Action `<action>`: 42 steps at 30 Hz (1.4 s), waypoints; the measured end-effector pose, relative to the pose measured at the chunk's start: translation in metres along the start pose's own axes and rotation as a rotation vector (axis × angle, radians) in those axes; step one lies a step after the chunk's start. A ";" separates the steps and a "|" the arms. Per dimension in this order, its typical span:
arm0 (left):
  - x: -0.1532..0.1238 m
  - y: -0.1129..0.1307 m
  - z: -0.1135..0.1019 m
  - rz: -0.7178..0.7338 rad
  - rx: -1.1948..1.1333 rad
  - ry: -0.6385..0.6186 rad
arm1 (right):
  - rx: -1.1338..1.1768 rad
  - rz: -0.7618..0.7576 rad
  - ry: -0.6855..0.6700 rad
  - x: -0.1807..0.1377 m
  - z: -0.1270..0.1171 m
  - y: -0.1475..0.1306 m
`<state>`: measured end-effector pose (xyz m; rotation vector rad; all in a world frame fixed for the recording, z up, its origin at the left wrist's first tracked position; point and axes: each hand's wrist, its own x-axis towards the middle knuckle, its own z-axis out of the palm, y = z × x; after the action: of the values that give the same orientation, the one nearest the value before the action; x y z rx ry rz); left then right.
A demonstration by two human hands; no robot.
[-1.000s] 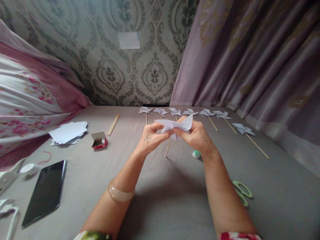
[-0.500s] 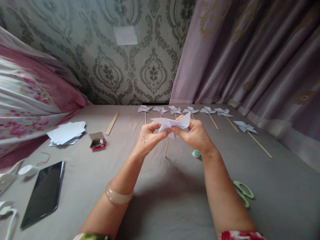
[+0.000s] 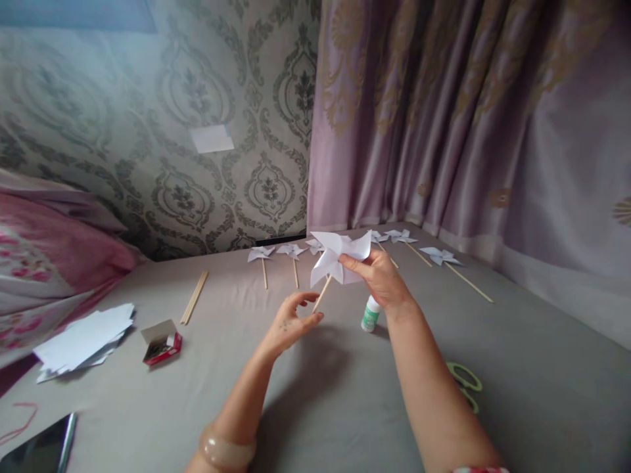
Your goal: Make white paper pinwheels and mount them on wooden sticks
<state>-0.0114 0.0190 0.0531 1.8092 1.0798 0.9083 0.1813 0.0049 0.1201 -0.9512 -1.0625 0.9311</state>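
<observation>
A white paper pinwheel [image 3: 331, 253] on a thin wooden stick [image 3: 322, 293] is held up above the cloth. My right hand [image 3: 387, 279] pinches its paper blades from the right, thumb in front. Around the stick's lower end, the thumb and fingers of my left hand [image 3: 290, 325] are apart; I cannot tell whether they touch it. Behind the held pinwheel, several finished pinwheels lie in a row, among them one at the left end [image 3: 261, 253] and one at the right [image 3: 440, 256]. The held one hides part of that row.
Just below my right hand stands a glue bottle [image 3: 370, 315]. Green-handled scissors [image 3: 466, 381] lie beside my right forearm. To the left are wooden sticks [image 3: 195, 297], an open red box [image 3: 162, 345], stacked white paper [image 3: 83, 341], a red string [image 3: 22, 420] and a phone [image 3: 42, 447].
My left hand has left the paper blades and come down to the stick's lower end. The pinwheel has turned its face toward me. The view has swung right and up.
</observation>
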 end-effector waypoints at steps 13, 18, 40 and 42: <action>-0.007 -0.004 0.021 0.007 -0.092 -0.092 | 0.002 0.026 0.159 0.006 -0.021 -0.009; -0.012 -0.005 0.024 -0.079 -0.248 -0.131 | -0.058 -0.024 0.159 0.009 -0.020 -0.006; -0.022 -0.006 0.031 -0.222 -0.623 -0.287 | -0.176 -0.128 0.192 0.013 -0.015 0.006; -0.020 -0.007 0.030 -0.234 -0.611 -0.242 | -0.163 -0.119 0.199 0.015 -0.016 0.008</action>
<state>0.0052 -0.0057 0.0309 1.2195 0.7339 0.7486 0.1988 0.0189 0.1129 -1.0794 -1.0236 0.6454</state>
